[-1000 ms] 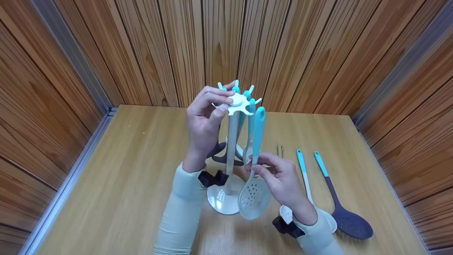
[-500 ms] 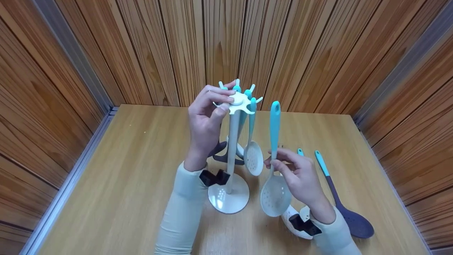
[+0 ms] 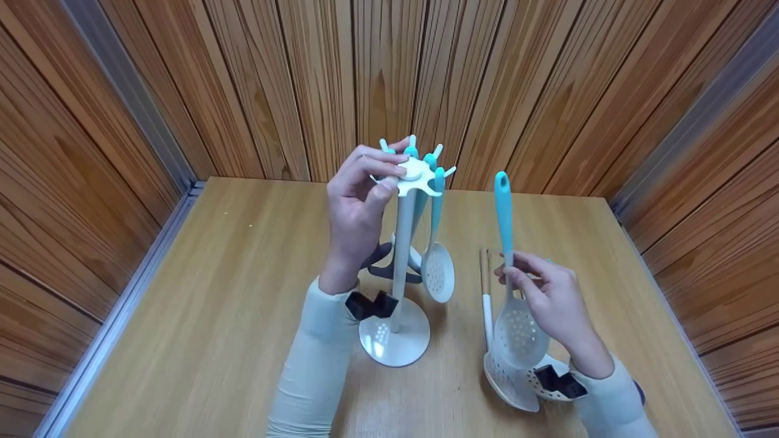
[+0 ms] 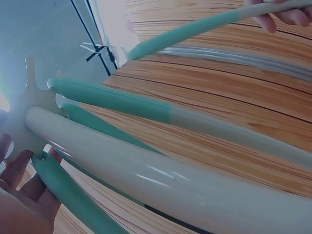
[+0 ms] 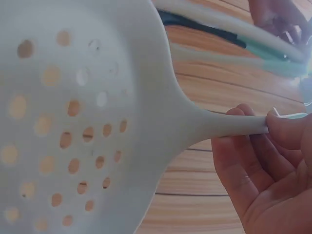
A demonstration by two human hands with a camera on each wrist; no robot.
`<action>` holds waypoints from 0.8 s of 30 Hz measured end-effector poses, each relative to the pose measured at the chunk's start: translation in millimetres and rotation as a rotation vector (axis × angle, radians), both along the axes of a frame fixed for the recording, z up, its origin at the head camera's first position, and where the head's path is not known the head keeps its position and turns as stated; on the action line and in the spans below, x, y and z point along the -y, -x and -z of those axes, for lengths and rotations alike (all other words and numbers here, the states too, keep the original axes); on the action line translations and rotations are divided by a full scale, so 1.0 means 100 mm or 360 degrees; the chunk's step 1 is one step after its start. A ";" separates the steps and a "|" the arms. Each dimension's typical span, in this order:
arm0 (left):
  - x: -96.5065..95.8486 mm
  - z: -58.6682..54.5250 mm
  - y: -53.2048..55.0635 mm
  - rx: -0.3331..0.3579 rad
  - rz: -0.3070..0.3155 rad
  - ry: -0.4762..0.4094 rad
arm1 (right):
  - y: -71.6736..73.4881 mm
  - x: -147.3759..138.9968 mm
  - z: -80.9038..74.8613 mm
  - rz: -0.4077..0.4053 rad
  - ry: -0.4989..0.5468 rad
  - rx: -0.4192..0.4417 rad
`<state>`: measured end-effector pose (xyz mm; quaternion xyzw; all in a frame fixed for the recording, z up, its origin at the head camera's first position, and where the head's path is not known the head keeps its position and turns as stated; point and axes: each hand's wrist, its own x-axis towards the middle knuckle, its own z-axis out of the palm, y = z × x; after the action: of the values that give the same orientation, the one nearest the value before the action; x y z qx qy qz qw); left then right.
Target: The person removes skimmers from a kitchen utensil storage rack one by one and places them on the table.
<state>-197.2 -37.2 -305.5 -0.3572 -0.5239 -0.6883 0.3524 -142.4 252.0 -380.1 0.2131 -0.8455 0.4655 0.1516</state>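
Note:
My left hand holds the white hooked top of a utensil stand, its fingers over the hub. Several turquoise-handled utensils hang there, among them a small pale skimmer and dark ones partly hidden behind the pole. To the right, my right hand pinches the neck of a larger pale skimmer, which stands upright with its turquoise handle up, apart from the stand. In the right wrist view the perforated bowl of this skimmer fills the left side, thumb and fingers of my right hand on its neck.
Below the held skimmer, a white perforated utensil with a brownish handle end lies on the wooden table. Beside it is another pale perforated head, partly covered by the wrist camera. Wood-panelled walls enclose the table.
My right hand has carried the larger skimmer rightward, away from the stand and over the utensils on the table. My left hand stays on the stand's top.

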 end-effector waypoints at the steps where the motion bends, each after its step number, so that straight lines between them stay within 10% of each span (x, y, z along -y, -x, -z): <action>1: 0.00 0.00 0.00 0.0000 0.0002 -0.0001 | 0.01 -0.04 0.01 0.0022 -0.0022 0.0003; 24: -0.01 0.01 -0.01 0.0001 0.0036 -0.0008 | 0.22 -1.23 0.31 0.0296 -0.0679 0.0332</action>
<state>-196.5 -36.1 -306.5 -0.3620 -0.5181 -0.6937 0.3454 -164.3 374.7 -410.9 0.1125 -0.9516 0.2800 0.0572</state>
